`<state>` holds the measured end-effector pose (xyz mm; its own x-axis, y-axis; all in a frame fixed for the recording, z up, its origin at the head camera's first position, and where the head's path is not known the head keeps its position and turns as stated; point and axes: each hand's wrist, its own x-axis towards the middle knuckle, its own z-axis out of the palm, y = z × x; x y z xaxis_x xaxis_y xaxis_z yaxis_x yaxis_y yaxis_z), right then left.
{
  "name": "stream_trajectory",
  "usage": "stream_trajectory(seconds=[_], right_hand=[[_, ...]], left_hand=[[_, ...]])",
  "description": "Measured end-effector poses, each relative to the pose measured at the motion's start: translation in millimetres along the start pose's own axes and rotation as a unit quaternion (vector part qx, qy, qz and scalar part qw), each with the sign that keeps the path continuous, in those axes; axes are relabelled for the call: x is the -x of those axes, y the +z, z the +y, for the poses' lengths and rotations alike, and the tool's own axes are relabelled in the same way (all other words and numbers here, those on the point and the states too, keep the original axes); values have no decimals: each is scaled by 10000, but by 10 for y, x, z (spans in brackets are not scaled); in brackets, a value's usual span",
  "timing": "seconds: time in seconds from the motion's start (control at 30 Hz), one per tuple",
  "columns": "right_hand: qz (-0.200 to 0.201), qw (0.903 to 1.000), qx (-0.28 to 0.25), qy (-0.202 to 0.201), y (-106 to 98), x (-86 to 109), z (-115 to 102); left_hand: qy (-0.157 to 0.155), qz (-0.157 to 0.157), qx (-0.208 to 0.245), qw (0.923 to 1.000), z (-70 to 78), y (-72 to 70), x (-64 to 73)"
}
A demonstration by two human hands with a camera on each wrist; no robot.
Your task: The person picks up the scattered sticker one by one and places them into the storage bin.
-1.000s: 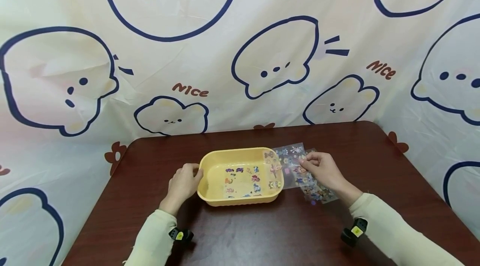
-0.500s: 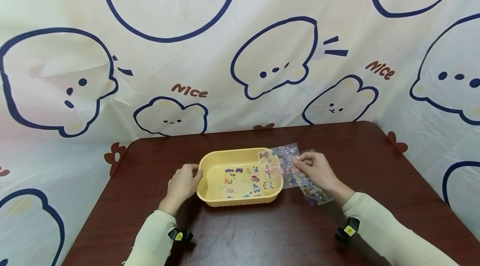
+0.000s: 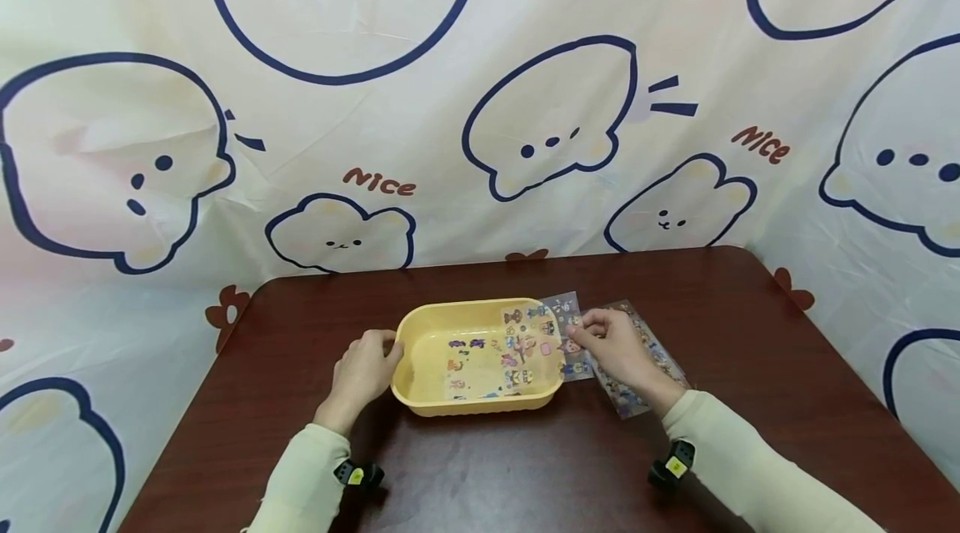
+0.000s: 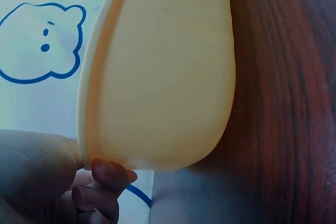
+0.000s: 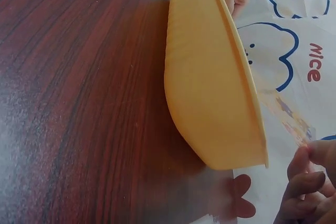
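A yellow plastic tray (image 3: 450,319) stands on the table. My left hand (image 3: 362,373) grips the tray's left end; in the left wrist view the thumb and curled fingers (image 4: 107,174) close on its rim. With thumb and fingertips, my right hand (image 3: 617,348) pinches the right edge of a clear sticker sheet (image 3: 566,308). That sheet reaches over the tray's right rim, its left part above the inside. Another sticker sheet (image 3: 456,366) lies on the tray's bottom, partly overlapped in view. In the right wrist view the pinched sheet (image 5: 290,115) slants above the rim.
More clear sticker sheets (image 3: 628,404) lie on the dark brown table (image 3: 480,466) under and beside my right forearm; their number is hidden. A patterned cloth (image 3: 435,116) hangs behind the table and along both sides.
My right hand has moved left, carrying the pinched sticker sheet farther over the tray. The sheets on the table are more exposed. My left hand keeps its hold on the tray.
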<state>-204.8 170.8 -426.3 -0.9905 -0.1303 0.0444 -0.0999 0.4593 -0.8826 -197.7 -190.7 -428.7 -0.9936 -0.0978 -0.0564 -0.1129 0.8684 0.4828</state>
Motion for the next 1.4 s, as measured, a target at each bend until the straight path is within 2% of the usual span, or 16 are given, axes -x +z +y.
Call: stream_trajectory(seconds=[0.1,0.37,0.7,1.07,1.4], right_hand=[[55,9999,131,-27,39,-7,-26],[144,9988,241,-407,125,-40,-56],[34,9988,462,-167,208,-74,-114],[68,9941,1082,26,207,-82,-161],[120,9879,1542,-92,179,-53,-179]], left_hand=[[4,3,2,10000,2,3,-4],[14,24,-18,10000,-3,5,-9],[4,26,-4,10000,3,-2,-2],[14,25,-26,10000,1,4,-11],[1,18,-36,10000,9,3,-4]])
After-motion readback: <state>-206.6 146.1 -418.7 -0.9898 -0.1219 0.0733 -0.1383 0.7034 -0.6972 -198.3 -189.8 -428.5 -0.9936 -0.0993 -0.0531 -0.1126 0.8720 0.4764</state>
